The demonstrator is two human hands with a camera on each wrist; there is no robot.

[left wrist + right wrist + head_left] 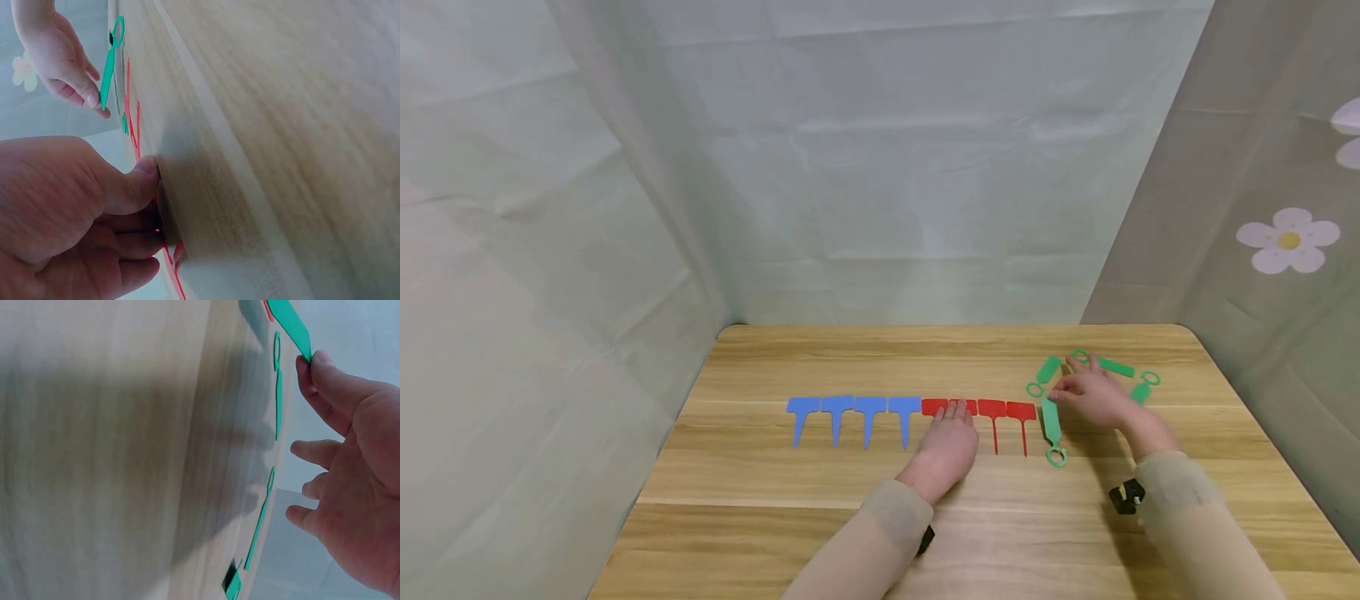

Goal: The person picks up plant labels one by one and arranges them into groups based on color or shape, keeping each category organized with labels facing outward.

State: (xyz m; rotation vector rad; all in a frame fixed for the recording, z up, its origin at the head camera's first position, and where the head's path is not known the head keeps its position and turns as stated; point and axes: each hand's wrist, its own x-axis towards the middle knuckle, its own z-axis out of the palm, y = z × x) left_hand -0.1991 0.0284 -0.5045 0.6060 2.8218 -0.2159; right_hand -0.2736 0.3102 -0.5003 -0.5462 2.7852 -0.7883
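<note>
**Hands at a row of plastic plant tags**

On the wooden bench [775, 517] lies a row of flat T-shaped tags: four blue tags [852, 417] on the left, then red tags [1007, 421] touching them on the right. The left hand [946, 450] lies flat over the leftmost red tags, its fingers straight and pressing down; the left wrist view shows the thumb [134, 181] against the bench surface with red stems beneath the palm.

Just right of the row lies a green loop tag [1052, 429], its ring end toward the near edge. The right hand [1093, 396] has a fingertip [322, 362] at the far end of this strip; its other fingers are spread and relaxed, pinching nothing. More green loop tags [1116, 367] lie scattered around and beyond that hand.

The tags look thin, light and springy, with smooth faces likely to slide on the wood. Being so flat, one would probably be easiest to take by sliding it or lifting an end, then pinching the broad head rather than the narrow stem or ring.
</note>
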